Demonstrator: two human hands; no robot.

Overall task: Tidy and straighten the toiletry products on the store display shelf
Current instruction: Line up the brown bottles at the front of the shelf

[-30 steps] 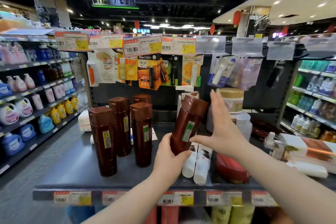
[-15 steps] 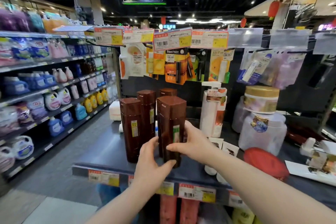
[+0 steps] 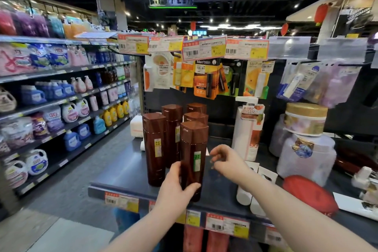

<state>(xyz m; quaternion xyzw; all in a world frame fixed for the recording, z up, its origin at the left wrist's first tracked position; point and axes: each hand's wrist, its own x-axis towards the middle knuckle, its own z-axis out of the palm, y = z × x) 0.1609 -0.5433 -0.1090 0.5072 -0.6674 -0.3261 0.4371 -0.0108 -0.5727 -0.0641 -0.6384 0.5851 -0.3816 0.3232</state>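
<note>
Well forward on the dark shelf [image 3: 126, 172], just ahead of four matching bottles [image 3: 154, 149], upright: front brown bottle [image 3: 193, 149], gripped low by left hand [image 3: 177, 188]; just beside, right hand [image 3: 227, 161], loosely curled, holding nothing.

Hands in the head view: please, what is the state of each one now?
Left hand: holding the front brown bottle near its base.
Right hand: open, fingers loosely curled, holding nothing.
</note>
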